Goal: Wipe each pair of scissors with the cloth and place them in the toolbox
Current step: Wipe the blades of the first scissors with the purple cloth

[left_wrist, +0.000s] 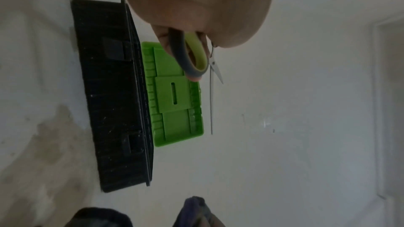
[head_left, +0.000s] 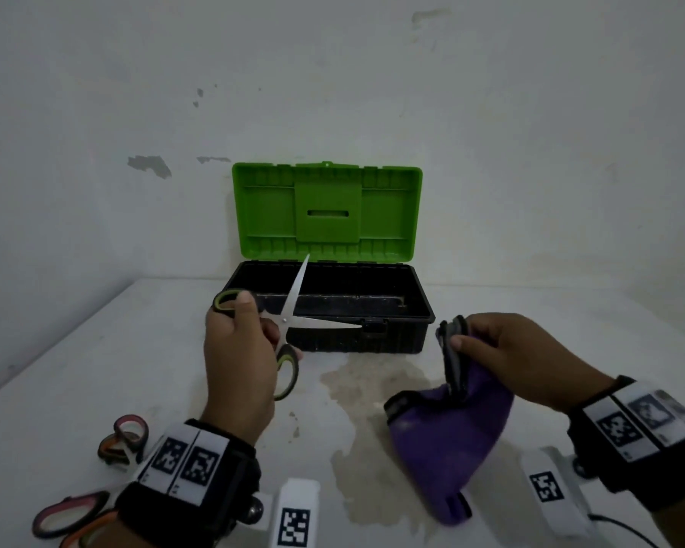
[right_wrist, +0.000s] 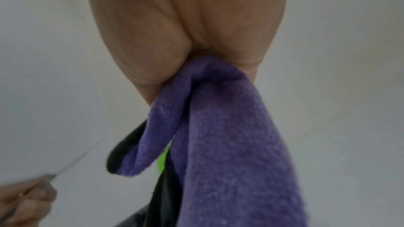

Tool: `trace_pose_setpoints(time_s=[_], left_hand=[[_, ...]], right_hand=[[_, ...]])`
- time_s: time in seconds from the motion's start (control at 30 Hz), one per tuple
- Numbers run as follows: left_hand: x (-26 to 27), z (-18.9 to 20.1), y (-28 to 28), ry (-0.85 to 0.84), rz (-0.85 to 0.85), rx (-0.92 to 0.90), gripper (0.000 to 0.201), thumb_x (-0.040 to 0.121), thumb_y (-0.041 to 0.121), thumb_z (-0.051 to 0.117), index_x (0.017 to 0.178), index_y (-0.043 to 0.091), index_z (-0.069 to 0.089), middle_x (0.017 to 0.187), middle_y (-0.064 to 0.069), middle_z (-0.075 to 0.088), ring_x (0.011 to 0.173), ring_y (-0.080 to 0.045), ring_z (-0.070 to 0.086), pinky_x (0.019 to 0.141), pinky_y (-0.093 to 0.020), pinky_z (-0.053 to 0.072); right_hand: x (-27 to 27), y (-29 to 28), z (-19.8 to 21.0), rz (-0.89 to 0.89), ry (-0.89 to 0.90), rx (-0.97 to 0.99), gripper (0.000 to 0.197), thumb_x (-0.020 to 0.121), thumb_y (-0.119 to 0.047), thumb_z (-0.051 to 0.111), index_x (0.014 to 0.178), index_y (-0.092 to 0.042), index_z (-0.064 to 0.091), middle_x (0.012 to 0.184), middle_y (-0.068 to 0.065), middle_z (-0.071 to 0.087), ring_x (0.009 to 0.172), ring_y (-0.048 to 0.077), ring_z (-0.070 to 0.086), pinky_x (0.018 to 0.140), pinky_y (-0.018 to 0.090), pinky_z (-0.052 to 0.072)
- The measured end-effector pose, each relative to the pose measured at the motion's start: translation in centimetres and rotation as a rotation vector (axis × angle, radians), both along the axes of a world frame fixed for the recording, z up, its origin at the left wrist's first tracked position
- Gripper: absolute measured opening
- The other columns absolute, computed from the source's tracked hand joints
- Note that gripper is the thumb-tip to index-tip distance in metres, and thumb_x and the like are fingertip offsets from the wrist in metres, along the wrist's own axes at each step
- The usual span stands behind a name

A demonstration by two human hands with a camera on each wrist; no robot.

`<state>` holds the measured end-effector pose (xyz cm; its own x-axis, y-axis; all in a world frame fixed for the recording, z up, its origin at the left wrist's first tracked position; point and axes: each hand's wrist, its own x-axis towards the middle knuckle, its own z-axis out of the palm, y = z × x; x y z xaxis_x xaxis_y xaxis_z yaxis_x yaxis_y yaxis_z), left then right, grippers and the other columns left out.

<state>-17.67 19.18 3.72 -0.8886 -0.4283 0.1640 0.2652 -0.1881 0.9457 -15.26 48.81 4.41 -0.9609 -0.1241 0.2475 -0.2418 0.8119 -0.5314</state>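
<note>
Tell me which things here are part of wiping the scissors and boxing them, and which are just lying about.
Part of the job:
- green-handled scissors, blades open, held by the left hand
- purple cloth, gripped by the right hand
- toolbox, lid up
- other scissors at the table's near left

Just lying about:
- wrist bands with printed markers
- stain on the table

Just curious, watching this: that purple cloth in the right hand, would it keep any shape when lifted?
Probably not. The purple cloth hangs in folds from the right hand, so it looks floppy. Its fuzzy weave suggests it is light and grippy, not slippery.
</note>
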Motion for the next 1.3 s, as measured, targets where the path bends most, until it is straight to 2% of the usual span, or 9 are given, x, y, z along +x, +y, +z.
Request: trace_pose_setpoints(time_s=[0.17,0.3,0.4,0.53,0.63,0.77,0.9,1.13,1.3], left_hand=[[0.2,-0.7,1.3,0.022,-0.079,0.033,0.024,0.105,0.027,0.041,0.102,0.005,0.051,0.065,-0.011,0.051,0.054,-0.026,0.055,0.052,-0.033,0.055],[0.8,-0.8,2.0,0.026,-0.165,0.069,0.018,0.104,0.026,0.045,0.098,0.01,0.053,0.066,-0.007,0.061,0.066,-0.036,0.071,0.06,-0.036,0.053],[1.3,-0.7,2.3,0.017,-0.214,0.125,0.016,0.103,0.024,0.047,0.098,0.01,0.055,0.067,-0.007,0.066,0.071,-0.033,0.074,0.059,-0.031,0.053],[1.7,-0.7,2.4,-0.031,-0.265,0.219,0.011,0.101,0.021,0.052,0.097,0.012,0.058,0.074,-0.012,0.073,0.074,-0.029,0.074,0.061,-0.032,0.058],[2.0,-0.7,2.5,-0.052,-0.318,0.28,0.011,0.1,0.017,0.053,0.102,0.007,0.057,0.086,-0.021,0.074,0.081,-0.031,0.075,0.068,-0.036,0.06],[2.5,-0.5,2.8,-0.056,-0.402,0.302,0.013,0.101,0.015,0.051,0.106,0.005,0.056,0.094,-0.023,0.074,0.09,-0.033,0.074,0.076,-0.038,0.058],[3.0,-0.2,2.3,-0.075,-0.456,0.241,0.014,0.101,0.014,0.05,0.105,0.002,0.056,0.093,-0.022,0.074,0.089,-0.031,0.074,0.075,-0.038,0.058],[2.8,0.0,-2.0,-0.119,-0.454,-0.397,0.018,0.098,0.025,0.055,0.092,0.014,0.067,0.069,-0.009,0.065,0.055,-0.018,0.057,0.049,-0.027,0.042],[2.5,0.4,-3.4,-0.017,-0.486,-0.647,0.028,0.102,0.022,0.049,0.087,0.019,0.073,0.064,-0.001,0.066,0.051,-0.008,0.049,0.048,-0.016,0.036]], right_hand=[[-1.2,0.2,0.1,-0.033,-0.079,0.33,0.033,0.1,-0.029,0.057,0.07,-0.03,0.044,0.069,-0.012,0.05,0.063,0.0,0.046,0.057,0.015,0.033],[-2.1,0.3,-1.6,-0.05,-0.321,0.548,0.02,0.098,-0.038,0.058,0.085,-0.023,0.055,0.083,-0.012,0.052,0.086,0.014,0.055,0.077,0.025,0.043],[-2.3,0.2,-2.1,-0.117,-0.358,0.532,0.023,0.095,-0.041,0.06,0.104,-0.021,0.068,0.104,-0.006,0.062,0.101,0.018,0.061,0.094,0.033,0.047],[-1.6,-0.8,-1.4,-0.203,-0.241,0.497,0.035,0.096,-0.051,0.056,0.122,-0.028,0.06,0.119,-0.011,0.06,0.116,0.013,0.058,0.105,0.034,0.041],[-0.2,-3.2,0.1,-0.148,-0.055,0.174,0.028,0.093,-0.053,0.059,0.103,-0.028,0.067,0.102,-0.014,0.067,0.098,0.009,0.063,0.092,0.032,0.05],[2.0,-8.3,1.5,0.071,-0.198,-0.182,0.033,0.095,-0.054,0.054,0.09,-0.025,0.07,0.081,-0.004,0.071,0.068,0.01,0.069,0.064,0.029,0.052],[2.0,-10.6,0.8,0.141,-0.227,-0.412,0.029,0.1,-0.034,0.059,0.076,-0.019,0.066,0.065,-0.006,0.064,0.047,0.006,0.052,0.049,0.019,0.042],[2.1,-10.5,0.2,0.185,-0.286,-0.64,0.018,0.096,-0.026,0.066,0.088,-0.015,0.077,0.06,-0.001,0.055,0.045,0.006,0.039,0.045,0.016,0.033],[2.1,-10.9,0.0,0.204,-0.301,-0.734,0.017,0.092,-0.024,0.068,0.089,-0.014,0.081,0.065,0.016,0.042,0.047,0.017,0.031,0.044,0.024,0.026]])
